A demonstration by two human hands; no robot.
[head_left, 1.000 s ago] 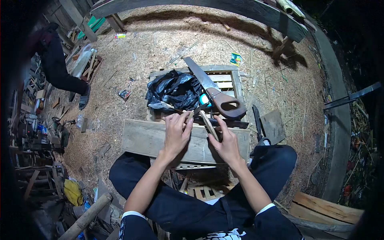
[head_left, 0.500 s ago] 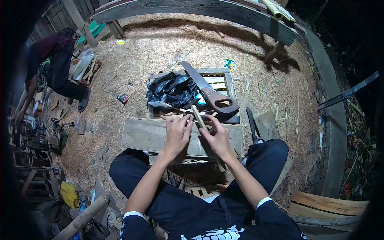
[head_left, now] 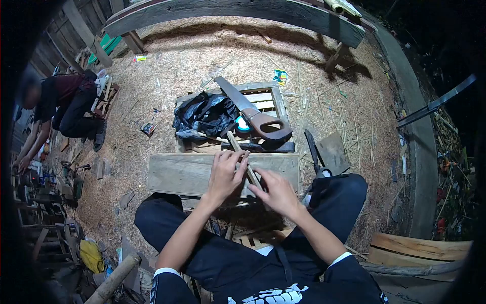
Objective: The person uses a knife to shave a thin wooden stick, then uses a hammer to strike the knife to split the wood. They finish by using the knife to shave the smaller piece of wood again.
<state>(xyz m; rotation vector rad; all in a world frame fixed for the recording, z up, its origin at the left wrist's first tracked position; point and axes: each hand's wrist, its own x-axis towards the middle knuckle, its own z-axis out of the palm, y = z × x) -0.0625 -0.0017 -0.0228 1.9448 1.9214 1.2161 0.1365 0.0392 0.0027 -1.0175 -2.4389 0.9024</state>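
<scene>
A narrow wooden stick (head_left: 236, 142) slants over the plank, its lower part hidden by my right hand (head_left: 277, 191). The thumb and fingers of that hand close on the stick from the right. My left hand (head_left: 224, 172) is closed beside the stick's left side, pinching a small thin wooden piece (head_left: 245, 158) that is mostly covered by the fingers. Under both hands lies a flat grey plank (head_left: 177, 175) across the front of a slatted wooden crate (head_left: 277, 99). A handsaw (head_left: 253, 112) with a brown handle rests on the crate, next to a black plastic bag (head_left: 207, 114).
A dark blade (head_left: 312, 148) and a flat board (head_left: 333, 153) lie right of the crate. A long wooden bench (head_left: 238, 14) spans the back. Another person (head_left: 76, 106) bends over at the left. Curved planks (head_left: 420, 248) sit at lower right. Shavings cover the ground.
The view has shifted slightly. My right hand has moved down along the stick, and its fingers are less raised. My left hand stays near the stick. The other person has shifted posture.
</scene>
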